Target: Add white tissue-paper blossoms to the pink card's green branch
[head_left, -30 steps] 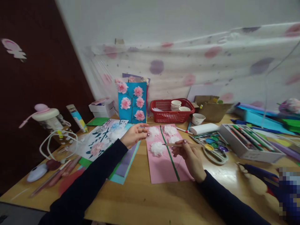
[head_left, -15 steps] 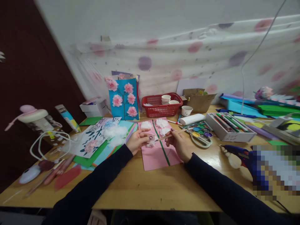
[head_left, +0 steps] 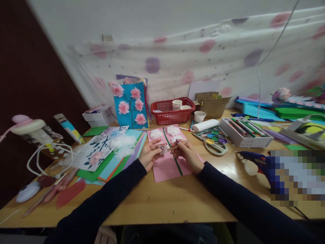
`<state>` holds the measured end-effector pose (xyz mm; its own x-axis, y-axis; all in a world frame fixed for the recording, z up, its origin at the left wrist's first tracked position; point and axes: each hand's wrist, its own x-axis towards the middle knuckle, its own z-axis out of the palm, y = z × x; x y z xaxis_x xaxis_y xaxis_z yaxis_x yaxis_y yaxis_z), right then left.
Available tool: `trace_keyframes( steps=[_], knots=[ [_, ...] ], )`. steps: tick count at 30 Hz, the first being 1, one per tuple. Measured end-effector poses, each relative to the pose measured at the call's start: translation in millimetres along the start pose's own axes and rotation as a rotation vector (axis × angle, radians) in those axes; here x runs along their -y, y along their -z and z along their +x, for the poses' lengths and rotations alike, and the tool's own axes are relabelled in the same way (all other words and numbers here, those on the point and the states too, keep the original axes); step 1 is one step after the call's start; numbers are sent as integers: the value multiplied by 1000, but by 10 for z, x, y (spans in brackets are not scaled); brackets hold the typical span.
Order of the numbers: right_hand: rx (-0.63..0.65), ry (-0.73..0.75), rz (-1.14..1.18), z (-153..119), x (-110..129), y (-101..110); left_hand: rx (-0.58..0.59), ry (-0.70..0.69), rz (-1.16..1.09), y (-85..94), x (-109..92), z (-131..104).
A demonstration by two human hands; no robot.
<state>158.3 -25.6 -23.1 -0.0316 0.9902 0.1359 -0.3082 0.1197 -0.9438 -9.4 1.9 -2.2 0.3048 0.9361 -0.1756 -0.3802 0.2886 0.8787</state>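
Both forearms, in dark navy sleeves (head_left: 109, 195), reach in from the lower corners and converge over a rectangular pink paper card (head_left: 165, 171) lying flat on the varnished, light-brown wooden table (head_left: 162, 200). The bare right hand (head_left: 189, 154), palm turned inward and fingers bent, pinches a slender, pale wooden stick-like tool (head_left: 172, 148) between thumb and fingers, its end pointing toward the other hand. The bare left hand (head_left: 149, 155) has loosely curled fingers, with the fingertips at a small whitish tuft (head_left: 164, 149); whether they grip it or merely touch it cannot be told. Fluffy white puffs (head_left: 173, 130) and a dark green painted stem (head_left: 179, 167) mark the card.

Behind it, a red plastic lattice basket (head_left: 172, 119) holds white paper cups (head_left: 177, 104), some stacked; another small white paper cup (head_left: 200, 117) stands just outside. To the right, an open white cardboard box (head_left: 247, 139) contains coloured pencils (head_left: 245, 126). Near it, the round wells of a paint palette (head_left: 215, 138) show yellow, green and purple. An open brown cardboard box (head_left: 213, 108) stands behind.
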Motion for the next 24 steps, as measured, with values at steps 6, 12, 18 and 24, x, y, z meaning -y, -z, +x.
trace_keyframes(
  steps=[6, 12, 18, 24],
  knots=[
    [37, -3, 7, -1, -7, 3, -5, 4, -8, -5, 47, -5],
    [7, -2, 28, 4, -27, 16, -32, 66, -9, -4, 47, -14],
    [-39, -20, 45, 27, 2, 39, -14, 78, 12, -16, 35, -40],
    [-75, 10, 33, 58, 13, 78, 46, -38, 55, 49, 86, 0]
  ],
)
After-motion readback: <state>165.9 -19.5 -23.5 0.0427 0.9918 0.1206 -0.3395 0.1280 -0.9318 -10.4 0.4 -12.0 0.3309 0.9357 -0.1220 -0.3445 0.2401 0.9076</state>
